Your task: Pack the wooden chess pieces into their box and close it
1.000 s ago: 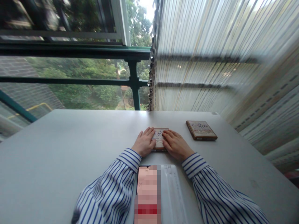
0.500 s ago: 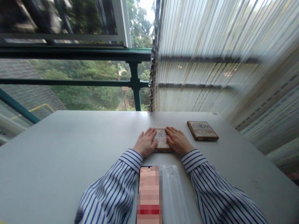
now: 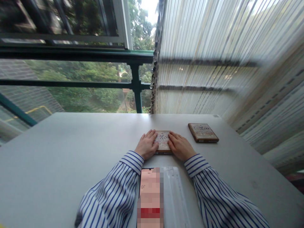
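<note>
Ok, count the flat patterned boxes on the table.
2: the first box lies between the left hand and right hand, both touching it; the second box lies apart, off to the right. No others show.

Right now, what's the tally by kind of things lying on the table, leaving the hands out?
Boxes: 2 (middle box, right box)
Phone: 1
Pale flat item, kind unclear: 1
Total: 4

Both hands (image 3: pixel 146 145) (image 3: pixel 182 147) palm-down, grip unclear.
</note>
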{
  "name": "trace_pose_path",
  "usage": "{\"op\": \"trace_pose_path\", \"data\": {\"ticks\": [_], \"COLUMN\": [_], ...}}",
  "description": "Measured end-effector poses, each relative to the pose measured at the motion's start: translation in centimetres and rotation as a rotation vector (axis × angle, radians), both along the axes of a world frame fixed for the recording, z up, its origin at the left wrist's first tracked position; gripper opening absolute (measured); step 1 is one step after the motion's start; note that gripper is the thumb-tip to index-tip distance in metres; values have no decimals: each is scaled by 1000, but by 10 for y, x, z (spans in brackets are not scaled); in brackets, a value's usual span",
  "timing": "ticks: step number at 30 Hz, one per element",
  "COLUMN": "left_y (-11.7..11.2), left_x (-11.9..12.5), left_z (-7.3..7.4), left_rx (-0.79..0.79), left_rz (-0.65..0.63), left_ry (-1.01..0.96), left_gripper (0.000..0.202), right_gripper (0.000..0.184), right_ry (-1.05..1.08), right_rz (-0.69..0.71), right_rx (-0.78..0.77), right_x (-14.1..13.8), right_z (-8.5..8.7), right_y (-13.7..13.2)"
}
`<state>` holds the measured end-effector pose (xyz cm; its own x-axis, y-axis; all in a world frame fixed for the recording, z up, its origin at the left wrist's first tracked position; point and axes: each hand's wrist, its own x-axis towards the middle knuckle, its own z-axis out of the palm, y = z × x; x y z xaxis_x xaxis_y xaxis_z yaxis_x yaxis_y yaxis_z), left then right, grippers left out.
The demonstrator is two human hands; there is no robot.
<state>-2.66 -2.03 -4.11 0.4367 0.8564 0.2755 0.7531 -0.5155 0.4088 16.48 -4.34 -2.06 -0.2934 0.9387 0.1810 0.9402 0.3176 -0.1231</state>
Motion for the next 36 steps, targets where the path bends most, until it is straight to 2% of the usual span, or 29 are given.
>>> {"op": "trace_pose_path", "data": {"ticks": [3, 6, 12, 21, 29, 36], "left_y": [2, 2, -8, -22, -24, -20], "left_x": [-3, -8, -14, -6, -3, -3], "left_z": [-2, -4, -2, 6, 11, 2], "left_rx": [64, 99, 74, -31, -239, -333], "left_rz": [44, 149, 274, 305, 343, 283], "left_ry": [-107, -195, -139, -158, -395, -670], "left_gripper": [44, 40, 35, 31, 33, 29], "right_gripper": [44, 44, 42, 32, 31, 30], "right_ry": [5, 22, 95, 247, 266, 198], "right_rz": [-15, -19, -48, -137, -147, -163], "right_rx": [2, 17, 62, 38, -10, -18], "right_x": [0, 0, 2, 1, 0, -2], "right_z": [-1, -3, -3, -4, -2, 0], "right_y": [0, 0, -4, -8, -10, -10]}}
